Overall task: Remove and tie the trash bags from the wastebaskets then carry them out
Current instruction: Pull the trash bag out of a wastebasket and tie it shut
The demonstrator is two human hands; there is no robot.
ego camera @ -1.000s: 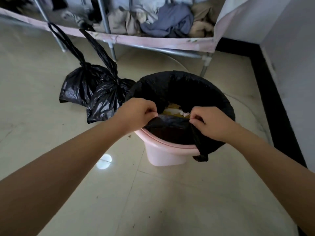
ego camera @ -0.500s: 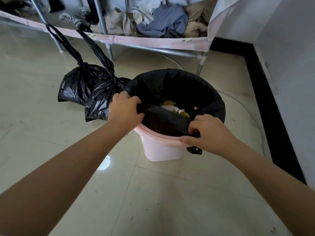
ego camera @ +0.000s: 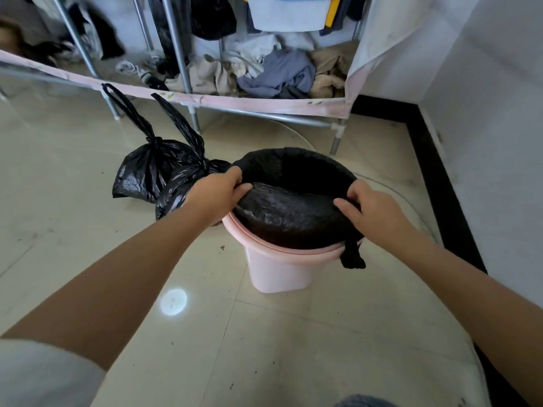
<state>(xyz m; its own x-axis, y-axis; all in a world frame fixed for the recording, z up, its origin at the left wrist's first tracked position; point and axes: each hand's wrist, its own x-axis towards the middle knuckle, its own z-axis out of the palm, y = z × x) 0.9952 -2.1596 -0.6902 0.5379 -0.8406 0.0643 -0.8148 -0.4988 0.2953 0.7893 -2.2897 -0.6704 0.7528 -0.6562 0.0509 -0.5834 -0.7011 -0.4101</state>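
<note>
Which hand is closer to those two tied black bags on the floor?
The left hand, right beside the tied bags. The right hand grips the liner at the wastebasket's far side.

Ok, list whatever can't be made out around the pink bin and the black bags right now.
Head view only:
- What is in the bin liner: the near edge is pulled up over it.
- Left hand and right hand fingertips: tucked into the plastic.
- Far side of the pink wastebasket: hidden by its own body.
- Lower part of one tied bag: behind the left wrist.
</note>
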